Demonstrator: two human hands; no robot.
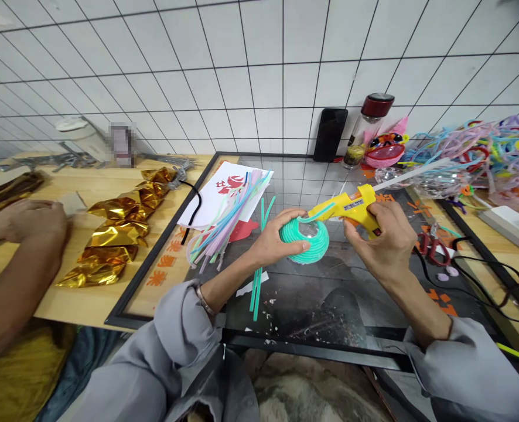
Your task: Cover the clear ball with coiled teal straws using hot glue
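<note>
My left hand (272, 240) is closed around a clear round ball wrapped in teal pipe cleaner (306, 240), holding it above the glass sheet (330, 305). My right hand (385, 240) grips a yellow hot glue gun (347, 206), its nozzle pointing left onto the top of the ball, where a loose teal pipe-cleaner end lies. A white glue stick pokes out of the gun's back toward the upper right. Two teal pipe cleaners (256, 290) lie on the glass just below my left hand.
A bundle of pastel pipe cleaners (224, 225) rests on white paper at left. Gold foil pieces (119, 234) lie on the wooden table. Another person's hand (26, 220) rests at far left. A black phone (330, 133), a jar (367, 129), tangled coloured pipe cleaners (483, 152), red scissors (429, 243) and a black cable sit at right.
</note>
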